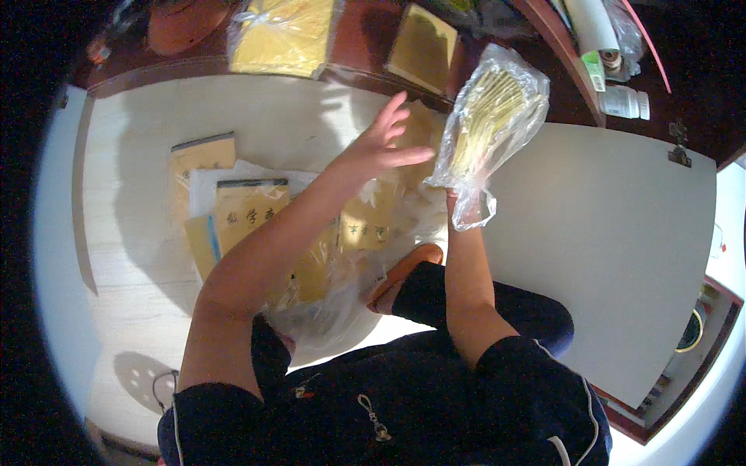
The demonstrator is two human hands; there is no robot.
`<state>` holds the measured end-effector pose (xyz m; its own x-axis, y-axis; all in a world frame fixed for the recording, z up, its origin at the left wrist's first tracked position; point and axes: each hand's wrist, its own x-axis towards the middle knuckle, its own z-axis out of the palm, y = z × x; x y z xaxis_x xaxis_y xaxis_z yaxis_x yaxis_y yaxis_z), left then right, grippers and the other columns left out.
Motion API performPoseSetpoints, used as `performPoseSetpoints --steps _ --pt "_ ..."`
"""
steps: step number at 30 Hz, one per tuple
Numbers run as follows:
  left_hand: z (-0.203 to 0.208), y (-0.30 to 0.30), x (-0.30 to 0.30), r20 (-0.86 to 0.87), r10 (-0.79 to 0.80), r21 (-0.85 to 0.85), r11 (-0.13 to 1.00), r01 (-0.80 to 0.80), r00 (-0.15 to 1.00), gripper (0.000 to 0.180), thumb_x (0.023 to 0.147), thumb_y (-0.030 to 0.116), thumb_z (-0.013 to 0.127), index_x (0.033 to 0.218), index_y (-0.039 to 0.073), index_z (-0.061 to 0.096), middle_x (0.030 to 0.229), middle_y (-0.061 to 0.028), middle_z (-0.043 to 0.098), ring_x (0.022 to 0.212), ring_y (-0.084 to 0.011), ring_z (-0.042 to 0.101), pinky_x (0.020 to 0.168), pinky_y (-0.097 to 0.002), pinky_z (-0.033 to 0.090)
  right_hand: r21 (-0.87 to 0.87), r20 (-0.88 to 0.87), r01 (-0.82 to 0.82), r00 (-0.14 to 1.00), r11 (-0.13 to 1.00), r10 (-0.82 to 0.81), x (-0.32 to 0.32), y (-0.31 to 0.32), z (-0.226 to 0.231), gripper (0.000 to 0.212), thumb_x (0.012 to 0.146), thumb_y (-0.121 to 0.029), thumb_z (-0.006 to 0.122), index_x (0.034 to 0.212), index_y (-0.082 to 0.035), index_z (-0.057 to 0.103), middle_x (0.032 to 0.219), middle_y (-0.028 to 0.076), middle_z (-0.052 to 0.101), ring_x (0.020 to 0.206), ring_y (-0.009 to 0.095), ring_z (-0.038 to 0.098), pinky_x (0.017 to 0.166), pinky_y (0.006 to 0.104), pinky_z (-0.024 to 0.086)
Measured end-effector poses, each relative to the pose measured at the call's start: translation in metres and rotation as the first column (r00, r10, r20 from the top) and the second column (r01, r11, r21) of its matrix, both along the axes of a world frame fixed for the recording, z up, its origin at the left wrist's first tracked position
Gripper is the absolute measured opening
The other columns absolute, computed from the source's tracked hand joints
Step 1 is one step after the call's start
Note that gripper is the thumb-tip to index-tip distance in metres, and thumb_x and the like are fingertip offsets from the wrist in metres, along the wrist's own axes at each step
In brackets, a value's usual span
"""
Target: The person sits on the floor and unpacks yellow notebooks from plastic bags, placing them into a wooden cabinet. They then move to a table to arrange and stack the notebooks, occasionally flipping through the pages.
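My left hand (385, 144) is raised over the floor, its fingers spread and nothing in them. A clear plastic bag (497, 109), upright and creased, holds a thick bundle of thin yellowish pieces that look like paper edges. My right hand (468, 186) grips this bag at its lower end; the plastic hides most of its fingers. Below my left arm lie several tan notebooks (250, 213) with dark spines, partly overlapping. Loose clear plastic (330, 303) covers some of them near my legs.
On the dark red shelf ahead sit a yellow stack (284, 35) in tied plastic and a tan notebook (422, 50). A white bottle (624, 102) and a paper roll (592, 31) stand at the far right. A wide white panel (598, 248) lies right of my arm.
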<state>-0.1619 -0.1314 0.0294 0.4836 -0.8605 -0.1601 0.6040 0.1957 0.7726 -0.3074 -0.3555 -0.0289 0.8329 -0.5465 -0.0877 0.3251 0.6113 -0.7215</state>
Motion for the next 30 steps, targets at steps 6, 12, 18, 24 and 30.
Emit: performPoseSetpoints --steps 6,12,18,24,30 --pt "0.007 0.017 0.01 0.048 0.393 -0.04 0.919 -0.391 0.918 0.085 0.065 0.015 0.076 0.13 0.0 0.022 0.119 -0.0158 0.046 0.109 -0.0243 0.047 0.091 -0.0354 0.04 0.084 -0.307 -0.189 0.929 0.978 0.206 0.041 0.112 0.02 0.043 0.084 -0.021 0.054 0.12 0.0 0.045 0.115 0.012 0.053 0.101 0.024 0.054 0.09 0.0359 0.043" --pt "-0.037 0.052 0.03 0.091 0.574 0.198 0.791 -0.58 0.814 0.054 0.072 0.012 0.068 0.118 0.002 0.042 0.103 -0.0111 0.057 0.086 -0.0175 0.059 0.071 -0.0307 0.05 0.13 -0.504 -0.265 0.812 0.955 0.294 0.048 0.145 0.011 0.051 0.077 -0.021 0.066 0.121 -0.003 0.047 0.114 0.009 0.054 0.105 0.024 0.051 0.09 0.0371 0.041" --pt "-0.033 0.085 0.045 -0.138 0.59 0.139 0.807 -0.574 0.796 0.033 0.077 0.013 0.062 0.107 0.003 0.054 0.098 -0.0072 0.06 0.085 -0.015 0.059 0.071 -0.0307 0.05 0.225 -0.37 -0.263 0.868 0.938 0.332 0.054 0.172 0.028 0.056 0.079 -0.035 0.062 0.124 -0.006 0.044 0.122 0.008 0.05 0.111 0.026 0.047 0.095 0.0408 0.037" --pt "-0.027 0.12 0.061 -0.304 0.451 0.3 0.881 -0.365 0.839 0.041 0.088 0.039 0.045 0.117 0.01 0.049 0.108 -0.0054 0.054 0.096 -0.0162 0.053 0.081 -0.0297 0.044 0.039 -0.417 -0.441 0.808 0.896 0.416 0.081 0.18 0.059 0.057 0.083 -0.029 0.058 0.132 -0.008 0.035 0.126 0.006 0.046 0.116 0.022 0.043 0.098 0.0364 0.032" --pt "0.008 0.138 0.058 -0.502 0.373 -0.024 0.896 -0.444 0.78 0.054 0.093 0.046 0.03 0.129 0.007 0.036 0.12 -0.0123 0.048 0.108 -0.0237 0.05 0.093 -0.0365 0.04 -0.246 -0.525 -0.506 0.787 0.827 0.325 0.094 0.209 0.068 0.054 0.082 -0.008 0.056 0.131 -0.005 0.034 0.122 0.006 0.049 0.111 0.018 0.046 0.095 0.0326 0.035"
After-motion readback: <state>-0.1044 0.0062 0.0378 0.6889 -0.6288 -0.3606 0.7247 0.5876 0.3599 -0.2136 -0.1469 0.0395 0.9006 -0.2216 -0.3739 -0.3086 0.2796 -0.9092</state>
